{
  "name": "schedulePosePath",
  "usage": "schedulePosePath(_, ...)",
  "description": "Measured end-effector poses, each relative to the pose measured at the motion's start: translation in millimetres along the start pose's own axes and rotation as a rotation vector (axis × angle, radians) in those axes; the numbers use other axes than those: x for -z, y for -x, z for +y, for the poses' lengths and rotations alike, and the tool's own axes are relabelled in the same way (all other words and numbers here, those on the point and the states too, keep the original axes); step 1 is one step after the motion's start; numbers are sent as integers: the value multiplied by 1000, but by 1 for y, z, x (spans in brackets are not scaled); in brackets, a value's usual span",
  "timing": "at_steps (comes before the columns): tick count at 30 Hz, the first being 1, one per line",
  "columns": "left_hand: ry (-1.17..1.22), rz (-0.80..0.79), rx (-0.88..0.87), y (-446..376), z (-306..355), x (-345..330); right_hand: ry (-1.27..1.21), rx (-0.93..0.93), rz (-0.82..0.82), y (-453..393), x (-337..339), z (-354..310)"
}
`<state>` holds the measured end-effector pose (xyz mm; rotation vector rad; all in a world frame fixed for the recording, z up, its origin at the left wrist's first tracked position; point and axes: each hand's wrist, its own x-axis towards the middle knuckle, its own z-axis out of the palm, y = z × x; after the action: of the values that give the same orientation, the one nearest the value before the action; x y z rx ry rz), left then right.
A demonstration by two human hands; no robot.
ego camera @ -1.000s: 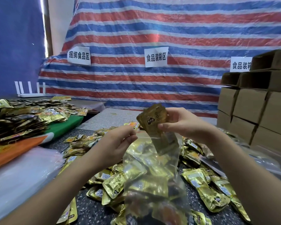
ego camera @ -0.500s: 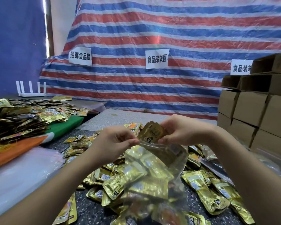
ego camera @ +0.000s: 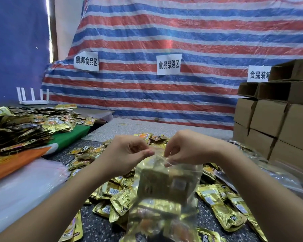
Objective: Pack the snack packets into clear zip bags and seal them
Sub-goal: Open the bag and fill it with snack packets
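**Zip seal in hand: bag full, mouth not yet closed**

Left hand [ego camera: 128, 154] and right hand [ego camera: 185, 151] each have a pinching grip on the zip bag [ego camera: 164, 194] mouth, held above the table [ego camera: 101, 229]; advise pressing the strip end to end; loose snack packets [ego camera: 222, 206] lie beneath.

A makeshift food-packing workroom. A striped red, white and blue tarpaulin [ego camera: 182, 41] hangs as the back wall, with paper signs [ego camera: 168, 64] in Chinese characters stuck on it above separate stretches of the bench [ego camera: 147, 125]. Gold snack packets [ego camera: 222, 208] lie heaped in bulk across the speckled top, plain cardboard boxes [ego camera: 276, 119] stand stacked at the right, and a pile of clear bags [ego camera: 19, 189] waits at the left
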<state>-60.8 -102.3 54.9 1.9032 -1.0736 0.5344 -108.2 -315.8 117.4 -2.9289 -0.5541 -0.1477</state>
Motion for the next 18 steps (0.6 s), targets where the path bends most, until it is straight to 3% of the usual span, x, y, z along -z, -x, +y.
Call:
schedulePosePath(9,106,58,32,-1,-3,9,-288,33,87,4,7,9)
schedulePosePath(15,90,84,26,1,-9,22,-900,-202,369,-11,-2,44)
schedulePosePath(18,86,103,18,4,-10,27,-917,-337,406,-26,-22,60)
